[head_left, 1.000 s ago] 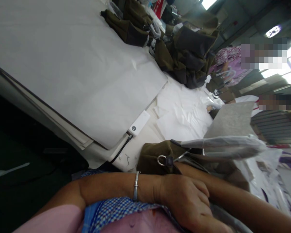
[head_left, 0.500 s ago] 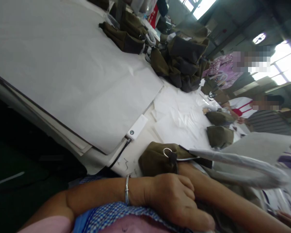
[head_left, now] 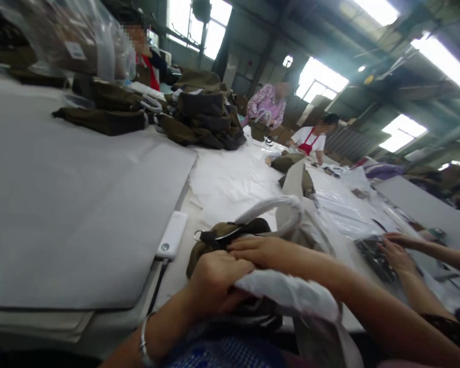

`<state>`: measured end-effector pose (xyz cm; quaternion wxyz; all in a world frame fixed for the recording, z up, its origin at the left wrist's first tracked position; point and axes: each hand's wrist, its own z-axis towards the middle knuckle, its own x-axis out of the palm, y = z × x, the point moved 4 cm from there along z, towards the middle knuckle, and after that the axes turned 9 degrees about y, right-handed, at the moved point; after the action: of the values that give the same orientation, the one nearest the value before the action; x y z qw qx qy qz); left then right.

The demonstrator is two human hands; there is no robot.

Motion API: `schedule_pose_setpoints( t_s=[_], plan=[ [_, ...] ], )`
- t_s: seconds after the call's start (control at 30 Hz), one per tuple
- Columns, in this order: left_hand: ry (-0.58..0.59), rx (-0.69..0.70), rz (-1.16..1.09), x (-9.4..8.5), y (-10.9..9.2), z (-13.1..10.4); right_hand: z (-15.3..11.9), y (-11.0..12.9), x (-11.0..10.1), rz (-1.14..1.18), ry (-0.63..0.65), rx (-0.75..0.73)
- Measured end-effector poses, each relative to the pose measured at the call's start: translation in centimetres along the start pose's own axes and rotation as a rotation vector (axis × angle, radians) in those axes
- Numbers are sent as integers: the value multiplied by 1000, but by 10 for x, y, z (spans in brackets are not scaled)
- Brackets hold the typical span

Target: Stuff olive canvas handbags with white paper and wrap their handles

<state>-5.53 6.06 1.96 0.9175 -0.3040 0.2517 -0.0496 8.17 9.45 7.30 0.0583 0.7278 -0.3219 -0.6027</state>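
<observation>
An olive-brown bag [head_left: 199, 251] with a metal ring and two handles wrapped in white covering lies at the table's near edge. My left hand [head_left: 218, 278], with a silver bangle at the wrist, is closed on the near side of the bag, where the near wrapped handle [head_left: 291, 291] begins. My right hand [head_left: 255, 250] reaches across the bag's opening, and its fingertips are hidden inside or behind the edge. The far wrapped handle [head_left: 270, 204] stands up beyond my right hand.
White sheets cover the table [head_left: 99, 204]. A white device [head_left: 172, 235] with a black cable lies left of the bag. Piled olive bags [head_left: 207, 115] stand farther back. At the right, another person's hands [head_left: 398, 253] touch a dark item. More people are behind the table.
The view has swung up and to the right. My left hand has moved from in front of the bag onto it. My right hand, hidden before, now shows at the opening.
</observation>
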Motion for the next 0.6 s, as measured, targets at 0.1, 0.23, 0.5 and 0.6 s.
schedule_pose_setpoints(
  t_s=[0.1,0.23,0.5,0.6],
  plan=[
    [145,-238,-285,-15,10,7,-77,19,-39,39,-417,283],
    [139,-447,-568,-30,11,26,-200,11,-16,-92,-934,876],
    [844,129,-50,38,-66,95,-220,-17,101,838,-860,690],
    [857,330,125,67,-76,102,-205,-18,99,954,-1035,589]
  ],
)
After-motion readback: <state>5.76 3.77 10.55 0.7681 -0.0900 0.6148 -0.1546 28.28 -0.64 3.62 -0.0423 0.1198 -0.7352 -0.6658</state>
